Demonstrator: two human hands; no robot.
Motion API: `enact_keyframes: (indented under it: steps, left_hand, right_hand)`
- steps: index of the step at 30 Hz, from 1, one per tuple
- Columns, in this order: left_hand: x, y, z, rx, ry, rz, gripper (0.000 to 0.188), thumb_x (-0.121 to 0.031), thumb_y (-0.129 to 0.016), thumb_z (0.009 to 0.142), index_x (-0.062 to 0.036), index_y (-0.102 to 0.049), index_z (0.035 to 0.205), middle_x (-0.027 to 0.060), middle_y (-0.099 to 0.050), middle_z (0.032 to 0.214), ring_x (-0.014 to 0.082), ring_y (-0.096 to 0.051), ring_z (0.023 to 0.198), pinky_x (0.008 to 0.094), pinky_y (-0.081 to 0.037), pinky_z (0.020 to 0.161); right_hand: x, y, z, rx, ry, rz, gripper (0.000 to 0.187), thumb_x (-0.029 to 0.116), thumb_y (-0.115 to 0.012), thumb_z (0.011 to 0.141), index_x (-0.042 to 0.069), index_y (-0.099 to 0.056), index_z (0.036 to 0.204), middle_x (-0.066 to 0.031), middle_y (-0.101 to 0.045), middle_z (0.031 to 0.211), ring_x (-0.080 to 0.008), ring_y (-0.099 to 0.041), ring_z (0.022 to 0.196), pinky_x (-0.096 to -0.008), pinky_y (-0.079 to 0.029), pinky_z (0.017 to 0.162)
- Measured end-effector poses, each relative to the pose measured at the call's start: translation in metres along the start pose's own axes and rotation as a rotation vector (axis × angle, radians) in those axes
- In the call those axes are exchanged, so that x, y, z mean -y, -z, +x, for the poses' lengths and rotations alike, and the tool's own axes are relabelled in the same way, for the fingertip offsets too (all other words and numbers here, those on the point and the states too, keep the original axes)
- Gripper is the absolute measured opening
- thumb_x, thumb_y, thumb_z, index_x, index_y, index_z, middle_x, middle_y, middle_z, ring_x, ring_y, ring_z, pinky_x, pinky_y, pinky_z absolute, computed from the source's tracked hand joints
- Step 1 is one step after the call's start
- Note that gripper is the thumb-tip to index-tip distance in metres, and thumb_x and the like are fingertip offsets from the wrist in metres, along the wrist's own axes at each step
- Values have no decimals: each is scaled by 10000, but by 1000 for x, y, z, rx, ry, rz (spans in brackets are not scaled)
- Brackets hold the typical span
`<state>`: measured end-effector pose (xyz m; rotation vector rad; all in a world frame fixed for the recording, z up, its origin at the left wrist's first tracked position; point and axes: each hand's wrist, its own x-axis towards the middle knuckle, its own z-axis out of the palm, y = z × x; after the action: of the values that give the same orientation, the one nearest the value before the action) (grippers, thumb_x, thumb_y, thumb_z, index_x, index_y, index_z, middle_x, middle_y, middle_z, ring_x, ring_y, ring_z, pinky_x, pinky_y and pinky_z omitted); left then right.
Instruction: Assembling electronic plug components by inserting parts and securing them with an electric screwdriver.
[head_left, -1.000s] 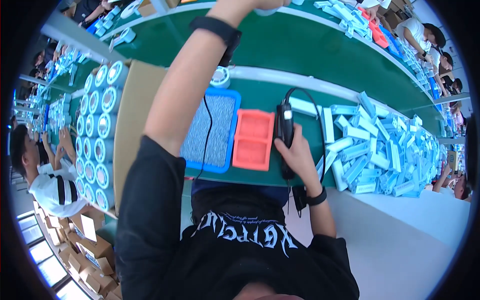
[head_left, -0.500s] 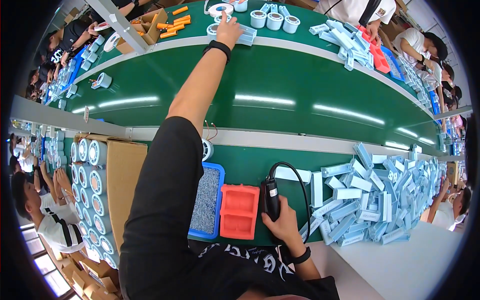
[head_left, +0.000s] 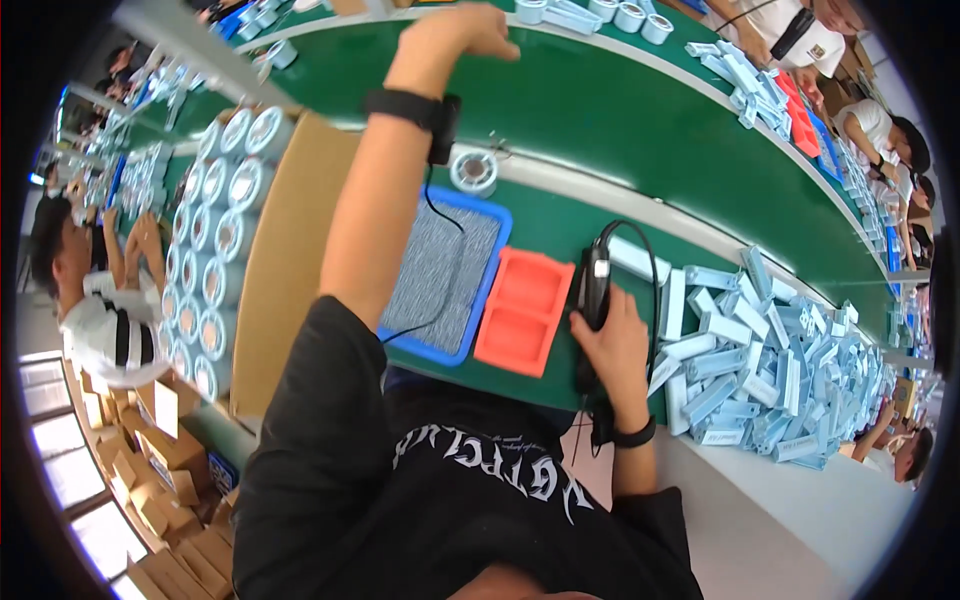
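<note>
Since a moment ago, the left hand (head_left: 455,35) has pulled back from the far rolls and now hangs curled above the green desk (head_left: 620,110). Its grip looks loosely closed, and you cannot tell if anything is inside it. A black wrist strap (head_left: 410,108) with a thin cord sits on that arm.

The right hand (head_left: 612,345) rests on the near part of the desk, with its grip wrapped tight around a black power tool (head_left: 592,300). The tool stands just beside an orange tray (head_left: 522,310), and a blue tray (head_left: 440,268) with a grey mat lies left of that. A small roll of tape (head_left: 473,171) sits behind the blue tray. A big pile of pale blue pieces (head_left: 770,360) lies right of the tool hand. A brown box (head_left: 275,260) of white rolls is at the left.
</note>
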<state>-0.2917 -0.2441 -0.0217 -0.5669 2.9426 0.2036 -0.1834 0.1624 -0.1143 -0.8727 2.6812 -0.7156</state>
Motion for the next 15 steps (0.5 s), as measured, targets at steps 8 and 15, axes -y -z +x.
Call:
enact_keyframes:
  steps: [8, 15]
  left_hand:
    - [-40, -115, -123, -6, 128, -40, 598, -497, -765, 587, -93, -659, 1016, 143, -652, 1035, 327, -626, 940, 423, -512, 764]
    - [-95, -77, -187, -484, -433, -570, 624, -380, -787, 540, -36, -595, 1023, 221, -578, 1093, 378, -568, 1013, 407, -481, 823]
  right_hand:
    - [12, 37, -33, -55, 153, -10, 452, 219, -644, 820, 12, -497, 1193, -155, -594, 956, -263, -594, 710, -339, -481, 627]
    - [105, 117, -57, 66, 411, 513, 441, 115, -635, 795, 41, -501, 1209, -62, -577, 859, -95, -571, 670, -217, -452, 572]
